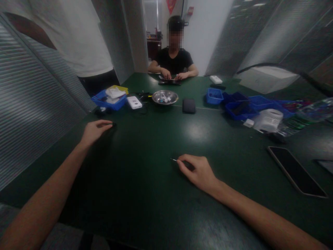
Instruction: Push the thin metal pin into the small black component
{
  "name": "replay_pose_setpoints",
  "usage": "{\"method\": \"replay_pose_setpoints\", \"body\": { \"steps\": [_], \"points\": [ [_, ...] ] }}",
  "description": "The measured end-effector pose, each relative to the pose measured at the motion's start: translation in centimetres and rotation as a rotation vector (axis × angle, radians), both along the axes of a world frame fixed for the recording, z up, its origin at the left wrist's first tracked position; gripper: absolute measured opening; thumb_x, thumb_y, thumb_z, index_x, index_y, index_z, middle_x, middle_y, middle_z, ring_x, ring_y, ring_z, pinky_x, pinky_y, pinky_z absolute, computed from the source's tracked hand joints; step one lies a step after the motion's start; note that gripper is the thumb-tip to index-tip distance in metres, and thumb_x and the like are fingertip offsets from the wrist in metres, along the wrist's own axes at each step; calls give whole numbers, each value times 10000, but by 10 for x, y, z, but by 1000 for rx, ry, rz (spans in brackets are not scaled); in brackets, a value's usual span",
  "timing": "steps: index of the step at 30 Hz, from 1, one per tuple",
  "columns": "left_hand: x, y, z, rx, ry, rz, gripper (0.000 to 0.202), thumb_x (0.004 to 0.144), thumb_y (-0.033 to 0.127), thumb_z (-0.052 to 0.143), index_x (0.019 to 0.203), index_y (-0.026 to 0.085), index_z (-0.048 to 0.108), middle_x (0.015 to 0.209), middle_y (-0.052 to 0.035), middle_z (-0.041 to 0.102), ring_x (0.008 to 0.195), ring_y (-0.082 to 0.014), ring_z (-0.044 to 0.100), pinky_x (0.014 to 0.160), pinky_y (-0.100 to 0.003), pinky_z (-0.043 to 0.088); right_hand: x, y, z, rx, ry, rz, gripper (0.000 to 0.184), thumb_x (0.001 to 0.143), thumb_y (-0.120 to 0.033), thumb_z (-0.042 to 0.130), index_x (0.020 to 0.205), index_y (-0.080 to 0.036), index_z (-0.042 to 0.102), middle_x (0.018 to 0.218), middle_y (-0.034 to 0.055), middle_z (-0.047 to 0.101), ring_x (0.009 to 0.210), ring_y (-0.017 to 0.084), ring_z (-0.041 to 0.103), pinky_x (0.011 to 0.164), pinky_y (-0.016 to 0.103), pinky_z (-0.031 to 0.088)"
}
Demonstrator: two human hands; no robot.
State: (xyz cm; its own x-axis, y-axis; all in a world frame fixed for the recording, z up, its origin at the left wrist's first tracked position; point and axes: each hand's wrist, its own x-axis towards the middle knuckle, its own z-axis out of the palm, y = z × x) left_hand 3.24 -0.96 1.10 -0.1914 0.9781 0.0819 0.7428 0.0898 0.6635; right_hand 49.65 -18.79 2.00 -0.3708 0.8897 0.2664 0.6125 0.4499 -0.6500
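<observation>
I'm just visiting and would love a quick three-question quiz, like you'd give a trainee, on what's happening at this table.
1. True or false: the right hand pinches a thin, shiny piece.
2. What do the left hand's fingertips hold? A) a water bottle; B) a small dark piece; C) a metal dish.
3. Fill the gap: the smartphone lies to the ____ of the right hand.

Key: 1. True; 2. B; 3. right.

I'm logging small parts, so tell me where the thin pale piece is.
In the head view, the thin pale piece is below and slightly right of centre, pinched in the right hand, with the green tabletop behind it.
</observation>
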Motion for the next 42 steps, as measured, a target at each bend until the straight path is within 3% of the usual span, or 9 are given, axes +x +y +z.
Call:
{"method": "replay_pose_setpoints", "body": {
  "steps": [5, 9, 18, 26, 38, 42],
  "points": [
    [5, -1, 0, 56, 12, 7, 497, 764, 528, 748, 1153, 220, 777, 1005, -70, 762, 870, -237, 673, 706, -290, 493, 0, 0, 2, -14, -7, 4, 239, 1027, -325, 531, 1008, -194, 729, 840, 27, 744, 643, 141, 669, 607, 240, 516],
    [10, -3, 0, 55, 3, 33, 492, 758, 507, 757, 1157, 220, 778, 939, -60, 754, 805, -226, 656, 664, -287, 474, 0, 0, 3, -9, -1, -2, 235, 1025, -322, 533, 997, -196, 729, 838, 28, 741, 646, 143, 670, 610, 242, 518],
    [9, 3, -6, 23, -184, 94, 494, 699, 458, 835, 1122, 206, 795, 1024, -72, 773, 915, -254, 687, 713, -302, 498, 0, 0, 1, -21, -7, 6, 240, 1027, -331, 534, 1000, -193, 729, 838, 23, 736, 640, 138, 666, 613, 247, 516],
    [12, 7, -11, 29, -283, 147, 471, 736, 378, 852, 1138, 143, 782, 909, -36, 765, 840, -207, 644, 712, -284, 458, -1, -1, 3, -16, -3, 11, 242, 1030, -322, 530, 1009, -189, 730, 844, 29, 739, 650, 139, 667, 623, 242, 514],
    [16, 16, -12, 67, -263, 148, 279, 797, 135, 745, 1069, 74, 763, 887, 12, 741, 857, -144, 616, 803, -244, 450, -2, -3, 2, -28, -2, 9, 232, 1025, -322, 541, 999, -194, 731, 827, 16, 727, 642, 134, 661, 612, 241, 489],
    [17, 18, -11, 69, -207, 136, 258, 818, 135, 700, 1060, 63, 756, 889, -2, 743, 841, -156, 619, 793, -260, 463, -2, -3, 2, -22, -1, 12, 235, 1027, -324, 539, 994, -190, 730, 812, 14, 720, 631, 131, 652, 601, 239, 480]
  ]
}}
